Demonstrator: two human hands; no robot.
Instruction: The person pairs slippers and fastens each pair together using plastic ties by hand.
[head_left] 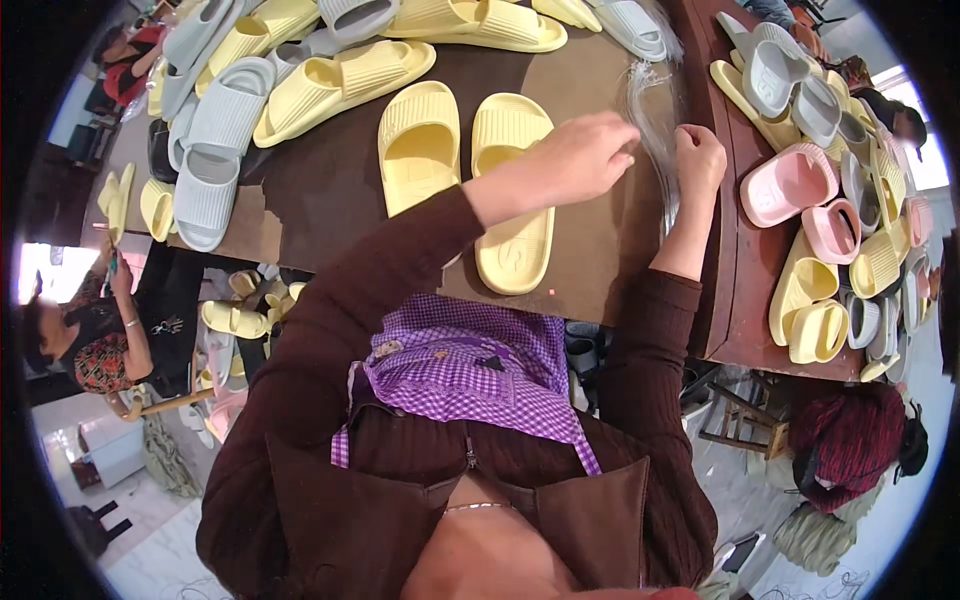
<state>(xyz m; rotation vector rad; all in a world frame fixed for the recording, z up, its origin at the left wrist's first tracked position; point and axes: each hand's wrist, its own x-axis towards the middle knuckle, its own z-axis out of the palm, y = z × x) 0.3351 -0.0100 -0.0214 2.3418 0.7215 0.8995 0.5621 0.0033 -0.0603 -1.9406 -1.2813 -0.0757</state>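
**Both hands at the translucent strands**

My left hand (592,158) reaches across above the right one of two yellow slippers (420,110), fingers curled, thumb near forefinger. My right hand (700,158) is curled beside the translucent strands (650,130). Cannot tell whether either pinches a strand. Strands: between my hands, along the right side of the brown desk (590,275). Slippers: side by side before me, straps at the far end.

Fisheye on my head, left one of a side-by-side pair, facing steeply down from close above my apron (470,365), taking in my left hand (592,155), right hand (700,158) and the worktop (600,250) beyond.
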